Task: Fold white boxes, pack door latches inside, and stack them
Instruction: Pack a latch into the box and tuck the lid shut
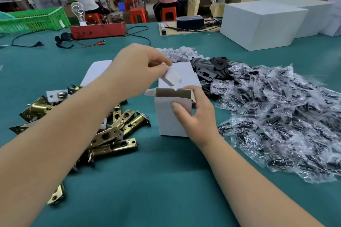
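A small white box (169, 118) stands upright on the green table, its top open and its flaps out. My right hand (195, 114) grips its right side, thumb across the front face. My left hand (140, 68) hovers just above the opening and pinches a small white plastic piece (172, 77), tilted down toward the box. Brass door latches (118, 129) lie in a loose pile to the left of the box, partly under my left forearm. Behind the box lies a flat white box blank (97, 72).
Clear bags of dark screws (276, 112) spread across the right. Black plates (212, 70) and small white parts (180, 53) lie behind the box. Large white cartons (262, 24), a red tester box (97, 30) with cables and a green crate (35, 19) stand farther back. People sit at distant tables.
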Motion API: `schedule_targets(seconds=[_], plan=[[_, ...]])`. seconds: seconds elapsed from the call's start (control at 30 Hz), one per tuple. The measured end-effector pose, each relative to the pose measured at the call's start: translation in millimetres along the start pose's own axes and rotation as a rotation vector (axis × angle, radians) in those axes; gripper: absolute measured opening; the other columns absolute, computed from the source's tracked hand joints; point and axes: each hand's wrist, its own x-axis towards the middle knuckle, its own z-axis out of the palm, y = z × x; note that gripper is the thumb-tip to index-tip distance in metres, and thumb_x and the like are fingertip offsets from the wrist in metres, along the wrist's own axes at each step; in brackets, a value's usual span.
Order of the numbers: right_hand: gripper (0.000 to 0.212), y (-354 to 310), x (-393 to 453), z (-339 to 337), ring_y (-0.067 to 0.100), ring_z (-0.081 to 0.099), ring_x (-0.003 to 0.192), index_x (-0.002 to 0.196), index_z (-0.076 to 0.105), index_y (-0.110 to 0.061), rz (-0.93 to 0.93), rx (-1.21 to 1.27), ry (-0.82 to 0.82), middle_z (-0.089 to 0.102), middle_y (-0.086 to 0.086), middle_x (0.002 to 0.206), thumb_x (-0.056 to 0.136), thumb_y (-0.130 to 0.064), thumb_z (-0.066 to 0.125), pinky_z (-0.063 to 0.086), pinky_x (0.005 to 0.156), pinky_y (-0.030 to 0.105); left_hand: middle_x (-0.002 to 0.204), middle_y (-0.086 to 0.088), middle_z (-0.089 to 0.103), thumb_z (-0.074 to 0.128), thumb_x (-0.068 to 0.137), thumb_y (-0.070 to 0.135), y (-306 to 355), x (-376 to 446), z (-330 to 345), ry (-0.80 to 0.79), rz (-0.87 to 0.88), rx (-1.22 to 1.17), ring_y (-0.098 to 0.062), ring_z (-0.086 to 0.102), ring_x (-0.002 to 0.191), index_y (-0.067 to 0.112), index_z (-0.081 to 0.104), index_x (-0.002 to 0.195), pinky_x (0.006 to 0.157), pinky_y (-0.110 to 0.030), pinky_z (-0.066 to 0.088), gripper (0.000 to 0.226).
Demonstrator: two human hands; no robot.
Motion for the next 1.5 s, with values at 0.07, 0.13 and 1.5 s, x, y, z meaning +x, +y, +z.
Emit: schedule_targets(seconds=[0.07, 0.13, 1.5], plan=[[0.024, 0.9, 0.4, -0.4, 0.008, 0.057, 0.080, 0.094, 0.049, -0.037, -0.002, -0.002, -0.009, 0.059, -0.016, 0.088, 0.074, -0.036, 0.062, 0.046, 0.072, 0.026, 0.079, 0.015, 0.063, 0.055, 0.094, 0.020, 4.7, -5.8, 6.6, -0.006, 0.017, 0.065, 0.015, 0.051, 0.059, 0.025, 0.072, 0.108, 0.056, -0.001, 0.038, 0.022], [0.024, 2.6, 0.9, -0.7, 0.006, 0.055, 0.077, 0.091, 0.046, -0.040, -0.004, -0.006, -0.007, 0.057, -0.020, 0.085, 0.074, -0.036, 0.062, 0.046, 0.071, 0.026, 0.073, 0.017, 0.061, 0.056, 0.094, 0.020, 6.8, -7.6, 12.4, -0.005, -0.001, 0.063, 0.020, 0.048, 0.055, 0.024, 0.073, 0.107, 0.051, 0.001, 0.034, 0.022], [0.029, 2.8, 2.7, -7.5, 0.002, 0.049, 0.077, 0.099, 0.050, -0.037, 0.079, 0.111, -0.074, 0.060, -0.012, 0.096, 0.073, -0.035, 0.061, 0.039, 0.065, 0.014, 0.075, 0.018, 0.057, 0.059, 0.089, 0.032, 28.6, -10.8, 39.2, -0.081, 0.043, 0.188, -0.010, 0.054, 0.084, 0.029, 0.061, 0.106, 0.069, -0.026, 0.043, 0.017]])
